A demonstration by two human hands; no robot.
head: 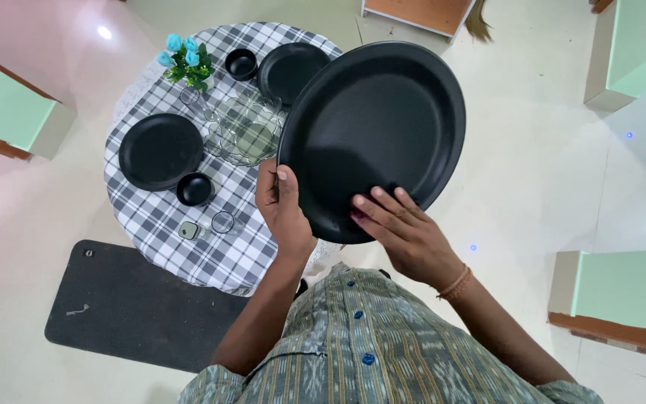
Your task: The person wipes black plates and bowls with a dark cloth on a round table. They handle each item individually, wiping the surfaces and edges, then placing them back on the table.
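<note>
1. A large black plate [371,138] is held tilted at the centre of the frame, above the floor and overlapping the right edge of the desk [160,224]
2. The left hand [282,206] is closed on the plate's lower left rim, thumb on the inner face
3. The right hand [401,232] is laid against the plate's lower rim, fingers spread on the inner face; a cord bracelet [455,283] is seen at the wrist
4. The round desk, covered by a checked cloth, is seen at upper left of the frame
5. On it are noted: two black plates [160,151] [291,69], two small black bowls [194,188] [241,63], a clear glass dish [247,129], a vase of blue flowers [186,61], and a glass [223,222]
6. A dark mat [125,307] lies on the floor at lower left
</note>
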